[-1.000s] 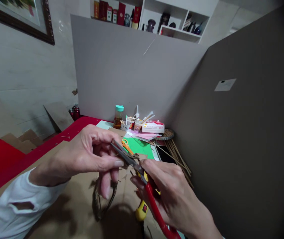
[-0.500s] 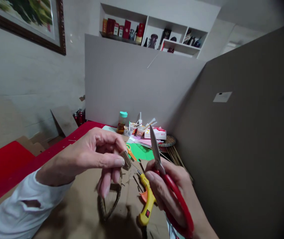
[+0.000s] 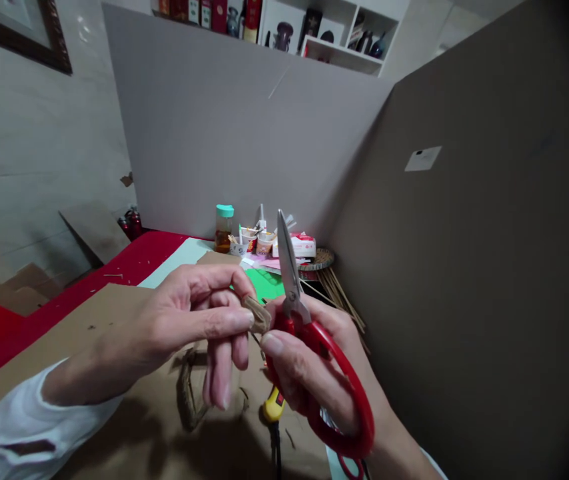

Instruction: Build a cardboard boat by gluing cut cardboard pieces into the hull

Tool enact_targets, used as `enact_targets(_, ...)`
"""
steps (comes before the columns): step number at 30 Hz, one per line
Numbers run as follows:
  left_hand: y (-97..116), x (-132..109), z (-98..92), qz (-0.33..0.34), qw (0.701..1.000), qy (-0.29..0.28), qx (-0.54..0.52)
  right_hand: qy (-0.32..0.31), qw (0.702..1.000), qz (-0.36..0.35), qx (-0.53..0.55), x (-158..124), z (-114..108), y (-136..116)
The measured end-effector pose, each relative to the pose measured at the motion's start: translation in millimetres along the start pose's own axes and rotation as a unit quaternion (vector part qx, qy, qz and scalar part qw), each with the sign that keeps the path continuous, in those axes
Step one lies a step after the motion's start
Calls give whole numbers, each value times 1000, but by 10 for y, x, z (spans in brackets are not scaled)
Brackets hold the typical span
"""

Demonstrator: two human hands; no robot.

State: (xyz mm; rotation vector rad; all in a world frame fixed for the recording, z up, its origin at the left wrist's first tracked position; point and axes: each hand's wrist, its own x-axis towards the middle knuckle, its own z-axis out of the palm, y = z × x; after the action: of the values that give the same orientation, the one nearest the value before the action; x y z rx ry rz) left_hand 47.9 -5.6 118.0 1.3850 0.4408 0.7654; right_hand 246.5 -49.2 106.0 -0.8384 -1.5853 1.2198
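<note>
Between thumb and forefinger, my left hand (image 3: 194,327) pinches a small folded piece of brown cardboard (image 3: 258,315). My right hand (image 3: 319,360) grips red-handled scissors (image 3: 289,273), their blades closed and pointing up. The right thumb and fingertips are at the cardboard piece's right edge; whether they press on it I cannot tell. Below the hands a bent loop of cardboard strip (image 3: 187,393) lies on the brown cardboard sheet (image 3: 129,313). A yellow hot glue gun (image 3: 273,405) with a black cord lies there too, mostly hidden behind my right hand.
Toward the back stand a bottle with a turquoise lid (image 3: 224,230), paper cups (image 3: 264,243) holding sticks and a tissue pack (image 3: 302,245). Green paper (image 3: 267,285) lies before them. Thin sticks (image 3: 347,293) lean by the grey right panel (image 3: 474,267). Red cloth (image 3: 124,267) covers the table.
The view has tilted down and shifted right. My right hand, still with the scissors, has come up close to the cardboard piece in my left fingers, covering more of the glue gun.
</note>
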Motion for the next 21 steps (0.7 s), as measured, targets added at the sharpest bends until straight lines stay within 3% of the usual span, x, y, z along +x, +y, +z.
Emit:
enact_targets(6,-120,37,15,-3,1000,-3,15,64,993,-52,-85,39,31,63)
enact_targets(12,-29,58,120,57,990,74,105,62,991,-57,-107,39,12,50)
enact_targets(21,31,68,153,82,982,87,144,30,1000,5,-7,32,-43,44)
